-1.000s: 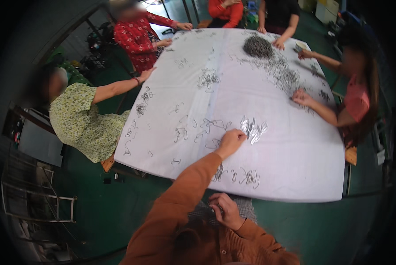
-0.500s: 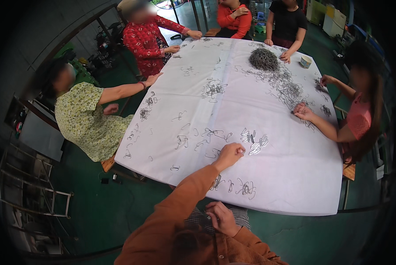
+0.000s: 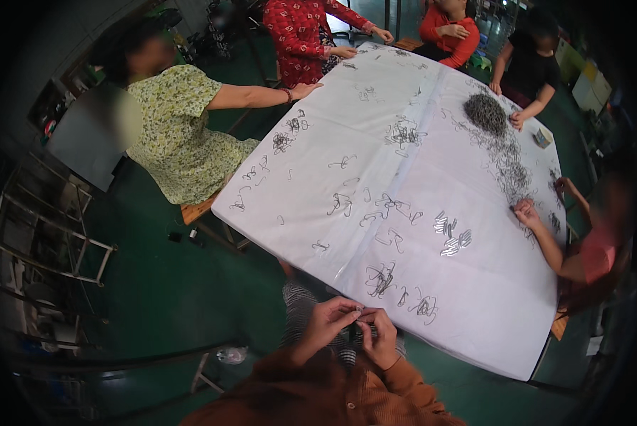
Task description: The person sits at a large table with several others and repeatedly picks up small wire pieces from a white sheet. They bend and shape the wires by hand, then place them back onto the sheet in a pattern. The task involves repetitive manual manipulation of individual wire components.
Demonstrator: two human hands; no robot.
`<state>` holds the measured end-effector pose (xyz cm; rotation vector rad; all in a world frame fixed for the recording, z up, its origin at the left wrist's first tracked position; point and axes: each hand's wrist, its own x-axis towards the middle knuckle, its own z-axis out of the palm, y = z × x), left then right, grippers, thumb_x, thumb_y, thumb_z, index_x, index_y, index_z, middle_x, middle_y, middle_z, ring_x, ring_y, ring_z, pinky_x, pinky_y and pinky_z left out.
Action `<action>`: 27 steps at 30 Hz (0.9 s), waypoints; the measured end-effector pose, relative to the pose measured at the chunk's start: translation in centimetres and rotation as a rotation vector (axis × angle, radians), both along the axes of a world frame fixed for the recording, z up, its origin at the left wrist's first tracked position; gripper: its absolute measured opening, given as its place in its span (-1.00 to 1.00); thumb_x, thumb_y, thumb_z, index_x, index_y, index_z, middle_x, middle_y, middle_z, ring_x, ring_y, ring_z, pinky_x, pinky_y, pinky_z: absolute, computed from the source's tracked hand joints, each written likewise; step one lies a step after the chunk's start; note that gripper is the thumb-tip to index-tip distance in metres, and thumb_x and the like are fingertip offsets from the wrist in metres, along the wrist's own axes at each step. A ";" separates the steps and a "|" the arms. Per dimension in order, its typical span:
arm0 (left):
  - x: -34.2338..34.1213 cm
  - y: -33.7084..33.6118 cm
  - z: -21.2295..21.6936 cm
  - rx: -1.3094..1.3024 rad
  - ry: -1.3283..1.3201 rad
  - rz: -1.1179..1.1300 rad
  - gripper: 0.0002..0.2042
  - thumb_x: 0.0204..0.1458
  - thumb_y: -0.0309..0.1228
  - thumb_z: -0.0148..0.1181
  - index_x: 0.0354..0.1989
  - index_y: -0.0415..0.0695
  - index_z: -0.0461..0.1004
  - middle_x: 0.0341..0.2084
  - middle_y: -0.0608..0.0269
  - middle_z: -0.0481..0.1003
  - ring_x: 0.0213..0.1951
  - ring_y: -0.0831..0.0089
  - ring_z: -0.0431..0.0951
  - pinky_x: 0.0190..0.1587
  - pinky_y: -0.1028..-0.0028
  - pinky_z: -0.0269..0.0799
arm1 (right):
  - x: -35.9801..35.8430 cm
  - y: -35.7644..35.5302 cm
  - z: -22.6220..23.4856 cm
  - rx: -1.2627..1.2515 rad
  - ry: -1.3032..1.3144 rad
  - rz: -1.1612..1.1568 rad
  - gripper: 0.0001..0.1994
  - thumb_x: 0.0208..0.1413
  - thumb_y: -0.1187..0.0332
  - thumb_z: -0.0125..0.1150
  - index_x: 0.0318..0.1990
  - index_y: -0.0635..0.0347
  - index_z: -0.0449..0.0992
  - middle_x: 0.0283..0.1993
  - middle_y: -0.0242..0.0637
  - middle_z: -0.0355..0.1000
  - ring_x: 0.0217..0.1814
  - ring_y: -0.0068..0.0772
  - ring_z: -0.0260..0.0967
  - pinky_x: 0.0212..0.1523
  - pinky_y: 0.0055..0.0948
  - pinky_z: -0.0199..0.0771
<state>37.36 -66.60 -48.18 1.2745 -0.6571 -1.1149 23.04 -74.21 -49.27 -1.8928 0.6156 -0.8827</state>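
Note:
Over my lap, just off the near edge of the white-covered table [image 3: 475,312], my left hand [image 3: 327,324] and my right hand [image 3: 381,341] meet fingertip to fingertip. Each is closed in a pinch around something small, too tiny to make out. Closest to them on the cloth lie small heaps of thin, dark bent wire hooks [image 3: 382,281], with another clump of hooks [image 3: 426,307] beside. Farther in, a loose group of short shiny metal strips [image 3: 454,243] rests on the cloth.
Farther off stand a large dark heap of wire pieces [image 3: 485,113] and a paper cup [image 3: 543,137]. Several people sit or stand round the table, among them a person in a floral top [image 3: 176,128] at the left and one in pink [image 3: 602,248] at the right.
My left hand has drawn back from beside the shiny strips to my lap and now meets my right hand. The view has turned, so the table appears farther right.

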 end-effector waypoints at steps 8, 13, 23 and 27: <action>-0.3 0.1 -0.4 -0.071 -0.100 0.124 -0.81 0.08 -0.65 0.19 -0.12 -0.33 0.48 -0.23 0.18 0.56 -0.17 0.56 0.56 -0.08 0.59 0.49 | 0.4 1.0 1.1 -0.054 0.023 -0.079 -0.86 -0.05 0.66 0.19 -0.33 0.26 0.45 -0.21 -0.16 0.46 -0.25 -0.18 0.44 -0.26 -0.38 0.45; -0.2 0.2 -0.2 -0.070 -0.029 0.102 -0.81 0.08 -0.65 0.19 -0.11 -0.33 0.48 -0.23 0.18 0.56 -0.17 0.57 0.55 -0.08 0.59 0.48 | 1.0 0.9 1.0 -0.041 0.007 -0.114 -0.86 -0.06 0.67 0.21 -0.34 0.26 0.45 -0.23 -0.15 0.46 -0.21 -0.15 0.42 -0.20 -0.35 0.42; -0.7 0.7 0.8 -0.040 -0.229 0.093 -0.86 0.08 -0.65 0.18 -0.18 -0.32 0.50 -0.28 0.18 0.56 -0.19 0.55 0.56 -0.12 0.57 0.47 | 0.9 1.1 0.0 0.003 0.024 -0.108 -0.86 -0.07 0.65 0.20 -0.34 0.27 0.44 -0.24 -0.13 0.45 -0.20 -0.09 0.41 -0.18 -0.33 0.42; -0.9 0.7 2.9 -0.082 -0.456 0.136 -0.90 0.00 -0.66 0.21 -0.28 -0.31 0.53 -0.33 0.16 0.54 -0.30 0.49 0.54 -0.21 0.54 0.43 | 0.1 1.0 -0.1 -0.037 0.059 -0.026 -0.80 -0.04 0.63 0.17 -0.21 0.28 0.47 -0.12 -0.08 0.46 -0.06 -0.02 0.42 -0.07 -0.29 0.43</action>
